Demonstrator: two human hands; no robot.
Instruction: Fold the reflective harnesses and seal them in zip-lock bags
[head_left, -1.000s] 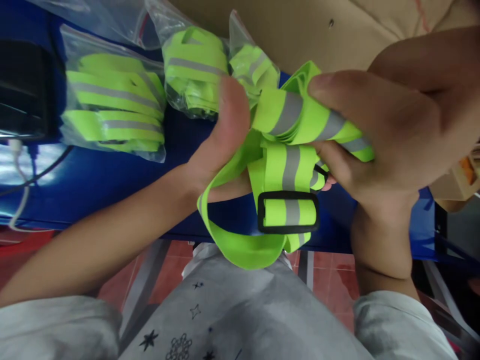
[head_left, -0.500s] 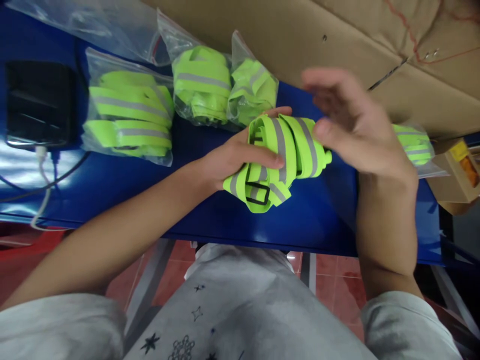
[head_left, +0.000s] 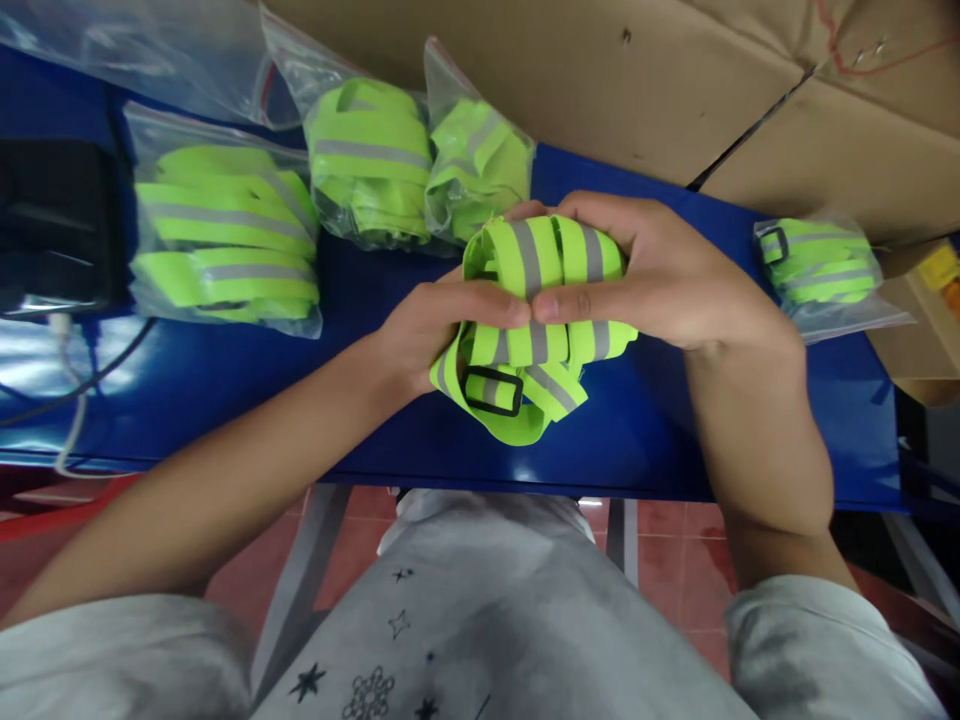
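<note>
A folded bundle of neon yellow-green strap point(head_left: 531, 265) with grey reflective stripes is held above the blue table. My left hand point(head_left: 450, 320) grips its left side, thumb across the front. From the right, my right hand point(head_left: 637, 270) clasps the same bundle, its thumb tip nearly meeting the left thumb. The other fingers are mostly hidden behind the strap. A black buckle point(head_left: 492, 391) and a loose loop hang at the bundle's lower left.
Clear bags of similar strap lie at the left point(head_left: 225, 235), the upper middle point(head_left: 367, 165), point(head_left: 480, 165) beside it, and the right point(head_left: 821, 265). A black device point(head_left: 56, 225) with cables stands far left. Brown cardboard point(head_left: 585, 90) lines the blue table's point(head_left: 645, 440) back.
My right hand has come down and left onto the bundle and closed on it. The view has shifted slightly, showing more of the right-hand bag.
</note>
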